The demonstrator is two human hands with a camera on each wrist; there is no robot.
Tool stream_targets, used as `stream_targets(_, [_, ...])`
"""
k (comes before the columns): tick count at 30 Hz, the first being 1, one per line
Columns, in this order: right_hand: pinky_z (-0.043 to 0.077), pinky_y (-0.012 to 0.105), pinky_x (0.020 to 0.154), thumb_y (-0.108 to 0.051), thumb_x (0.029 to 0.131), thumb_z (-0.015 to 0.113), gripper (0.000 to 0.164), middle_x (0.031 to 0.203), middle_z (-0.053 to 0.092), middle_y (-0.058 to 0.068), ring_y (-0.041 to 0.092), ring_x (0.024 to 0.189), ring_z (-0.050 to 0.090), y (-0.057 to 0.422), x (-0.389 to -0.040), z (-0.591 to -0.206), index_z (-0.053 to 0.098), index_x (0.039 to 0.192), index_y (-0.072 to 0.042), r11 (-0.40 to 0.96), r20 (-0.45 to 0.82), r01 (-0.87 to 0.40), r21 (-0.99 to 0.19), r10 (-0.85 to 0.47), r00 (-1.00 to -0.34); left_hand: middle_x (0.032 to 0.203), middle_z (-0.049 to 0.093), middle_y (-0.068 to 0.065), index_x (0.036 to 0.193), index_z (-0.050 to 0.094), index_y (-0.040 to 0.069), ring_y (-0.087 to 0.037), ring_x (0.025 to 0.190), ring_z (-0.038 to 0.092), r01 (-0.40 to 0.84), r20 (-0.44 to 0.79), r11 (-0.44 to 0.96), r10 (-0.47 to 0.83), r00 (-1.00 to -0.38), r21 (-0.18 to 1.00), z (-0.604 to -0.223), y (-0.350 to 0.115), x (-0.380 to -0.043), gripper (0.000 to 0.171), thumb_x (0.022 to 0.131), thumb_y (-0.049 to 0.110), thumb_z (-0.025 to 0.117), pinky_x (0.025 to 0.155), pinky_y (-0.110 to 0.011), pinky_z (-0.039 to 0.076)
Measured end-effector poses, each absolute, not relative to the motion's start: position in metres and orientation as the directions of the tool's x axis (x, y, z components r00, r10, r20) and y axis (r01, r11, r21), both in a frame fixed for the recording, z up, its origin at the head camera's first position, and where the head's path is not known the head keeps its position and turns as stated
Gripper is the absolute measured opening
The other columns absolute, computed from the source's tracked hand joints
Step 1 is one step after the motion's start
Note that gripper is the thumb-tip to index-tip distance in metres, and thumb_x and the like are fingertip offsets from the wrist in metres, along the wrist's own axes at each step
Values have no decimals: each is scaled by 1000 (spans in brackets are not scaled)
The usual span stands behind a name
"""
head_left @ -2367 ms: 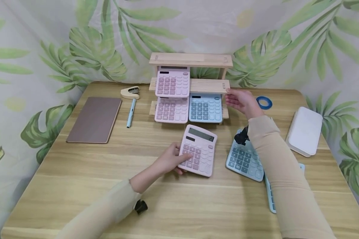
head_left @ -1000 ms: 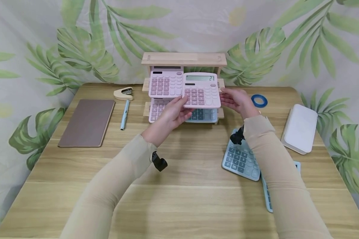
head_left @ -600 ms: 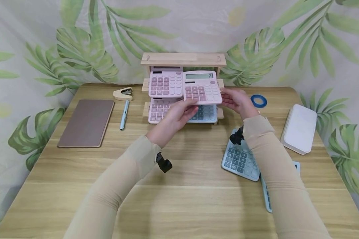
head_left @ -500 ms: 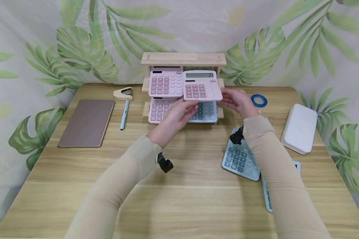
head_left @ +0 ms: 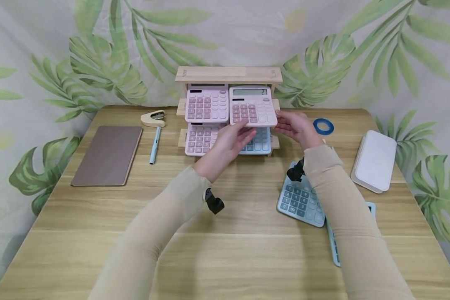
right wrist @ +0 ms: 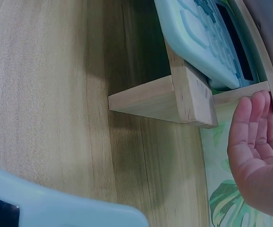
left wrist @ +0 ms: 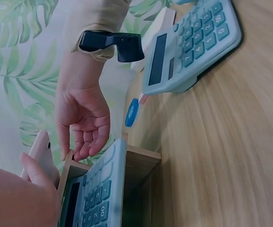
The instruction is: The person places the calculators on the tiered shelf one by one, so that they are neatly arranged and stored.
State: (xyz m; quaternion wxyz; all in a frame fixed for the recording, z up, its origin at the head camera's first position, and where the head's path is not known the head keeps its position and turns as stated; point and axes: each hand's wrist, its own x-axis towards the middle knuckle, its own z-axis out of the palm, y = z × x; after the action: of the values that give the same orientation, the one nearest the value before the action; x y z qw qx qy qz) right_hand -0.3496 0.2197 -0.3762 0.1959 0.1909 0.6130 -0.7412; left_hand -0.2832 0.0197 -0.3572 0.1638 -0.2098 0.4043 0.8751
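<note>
My left hand [head_left: 230,143] pinches the front edge of a pink calculator [head_left: 253,106], thumb over its keys. The calculator sits at the right of the middle tier of a wooden shelf rack [head_left: 228,74], beside another pink calculator [head_left: 207,104]. On the tier below are a third pink calculator [head_left: 198,139] and a blue calculator [head_left: 261,143], partly covered by my left hand. My right hand [head_left: 296,127] grips the right end of the middle board, with the thumb above and fingers below in the left wrist view. The wooden board [right wrist: 257,42] shows in the right wrist view.
A blue calculator [head_left: 301,204] lies on the table near my right forearm, which partly hides another blue calculator [head_left: 334,246]. Right: blue tape roll [head_left: 323,126] and white case [head_left: 375,161]. Left: brown notebook [head_left: 106,156], light-blue pen [head_left: 155,146] and cream stapler [head_left: 153,118].
My left hand has carried the pink calculator from over the table up to the middle tier and pushed it back beside the other pink one. My right hand keeps its grip on the board.
</note>
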Motion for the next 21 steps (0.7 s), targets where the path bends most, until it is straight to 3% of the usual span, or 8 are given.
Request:
stream_targets(5, [47,35,105,-22,85,67,10,72,68,1,14,73,66,221,-349,-376,65,86,-12,-171,-523,524,-834,-57,-851,98,64,-11,112,61,8,-21,92,64,-425,-508,-669,82,-858,610,-358,27,-292,23,89,13,60,83,-23,59])
stream_targets(9, [58,29,87,-22,85,67,12,73,68,1,14,75,66,221,-347,-376,65,86,-11,-158,-512,515,-842,-66,-857,108,64,-17,114,60,9,-23,99,65,-448,-541,-668,80,-837,594,-359,28,-296,26,91,20,57,81,-24,60])
stream_targets(12, [58,30,89,-23,84,67,12,74,68,1,13,75,66,221,-347,-376,65,85,-11,-149,-501,506,-850,-69,-863,116,62,-19,120,56,8,-25,106,63,-476,-553,-651,103,-827,591,-358,29,-299,33,92,25,55,81,-25,60])
stream_targets(16, [50,34,102,-22,85,67,11,74,68,1,12,74,66,220,-349,-376,66,85,-11,-153,-495,499,-853,-71,-866,119,61,-20,127,51,8,-26,111,61,-495,-553,-631,124,-824,597,-356,27,-305,40,93,29,52,82,-26,59])
stream_targets(21, [55,31,95,-20,85,66,10,72,68,1,13,72,67,218,-351,-375,65,85,-10,-168,-505,510,-843,-79,-860,120,60,-21,131,47,7,-27,109,62,-512,-583,-645,124,-803,567,-356,24,-310,44,93,30,51,83,-26,59])
